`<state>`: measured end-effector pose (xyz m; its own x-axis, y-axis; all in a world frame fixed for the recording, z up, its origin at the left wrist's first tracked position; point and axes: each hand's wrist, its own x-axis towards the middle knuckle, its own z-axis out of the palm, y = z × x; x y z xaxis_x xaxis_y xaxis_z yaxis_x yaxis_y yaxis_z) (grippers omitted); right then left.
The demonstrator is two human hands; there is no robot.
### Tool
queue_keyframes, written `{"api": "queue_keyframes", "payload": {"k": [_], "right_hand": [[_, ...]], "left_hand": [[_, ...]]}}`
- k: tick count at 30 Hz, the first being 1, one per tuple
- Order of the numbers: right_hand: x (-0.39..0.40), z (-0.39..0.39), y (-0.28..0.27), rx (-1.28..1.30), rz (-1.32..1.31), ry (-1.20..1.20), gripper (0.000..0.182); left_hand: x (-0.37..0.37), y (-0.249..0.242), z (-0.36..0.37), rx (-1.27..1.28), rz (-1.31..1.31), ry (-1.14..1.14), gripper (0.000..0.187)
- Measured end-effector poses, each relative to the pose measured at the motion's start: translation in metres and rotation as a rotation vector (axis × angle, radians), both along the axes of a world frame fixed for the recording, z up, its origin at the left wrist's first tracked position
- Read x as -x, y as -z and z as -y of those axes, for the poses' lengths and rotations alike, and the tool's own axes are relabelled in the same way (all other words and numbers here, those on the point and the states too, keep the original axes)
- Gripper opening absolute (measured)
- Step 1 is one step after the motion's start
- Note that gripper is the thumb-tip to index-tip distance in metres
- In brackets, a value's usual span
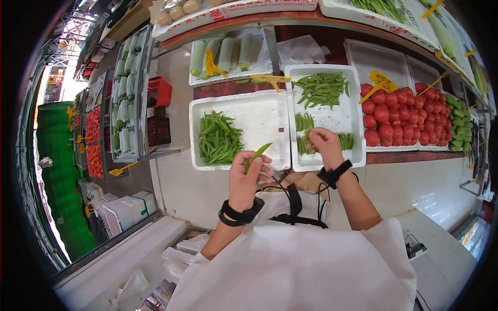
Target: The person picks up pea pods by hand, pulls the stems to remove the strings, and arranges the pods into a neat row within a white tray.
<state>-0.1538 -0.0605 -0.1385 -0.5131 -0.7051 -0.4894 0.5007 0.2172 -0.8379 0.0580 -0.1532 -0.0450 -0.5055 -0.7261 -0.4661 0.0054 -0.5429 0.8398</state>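
Note:
My left hand is closed on a green pea pod, in front of the left white foam box. A loose heap of pods fills the left side of that box. Over the right white foam box, my right hand has its fingers pinched together beside small rows of pods; a bit of green shows at the fingertips, too small to make out fully. In this box a bigger pile of pods lies at the back, and neat rows lie nearer to me.
Red tomatoes fill boxes on the right, with a yellow tag above them. Wrapped pale gourds lie in a box behind. Further left are a rack of vegetables and a red crate.

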Motion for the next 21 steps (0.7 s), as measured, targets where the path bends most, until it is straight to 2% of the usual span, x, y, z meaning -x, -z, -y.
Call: {"api": "queue_keyframes", "payload": {"k": [3, 6, 11, 13, 16, 18, 21], "right_hand": [[0.05, -0.007, 0.07, -0.148, -0.128, 0.009, 0.01], [0.084, -0.007, 0.13, -0.273, -0.147, -0.012, 0.009], [0.109, 0.001, 0.217, -0.456, -0.252, -0.096, 0.013], [0.112, 0.005, 0.258, -0.531, -0.448, -0.193, 0.012], [0.113, 0.013, 0.281, -0.637, -0.617, -0.293, 0.013], [0.113, 0.02, 0.275, -0.672, -0.713, -0.37, 0.014], [0.113, 0.024, 0.277, -0.682, -0.708, -0.385, 0.014]], "left_hand": [[-0.002, 0.003, 0.006, 0.028, 0.072, -0.034, 0.011], [-0.001, 0.007, 0.011, 0.03, 0.131, -0.075, 0.01], [0.001, 0.014, 0.011, 0.002, 0.197, -0.135, 0.009], [0.004, 0.018, 0.01, -0.011, 0.224, -0.147, 0.008], [0.008, 0.024, 0.007, -0.033, 0.278, -0.169, 0.009], [0.007, 0.029, 0.006, -0.057, 0.289, -0.172, 0.008], [0.009, 0.032, 0.005, -0.071, 0.311, -0.174, 0.007]]}}
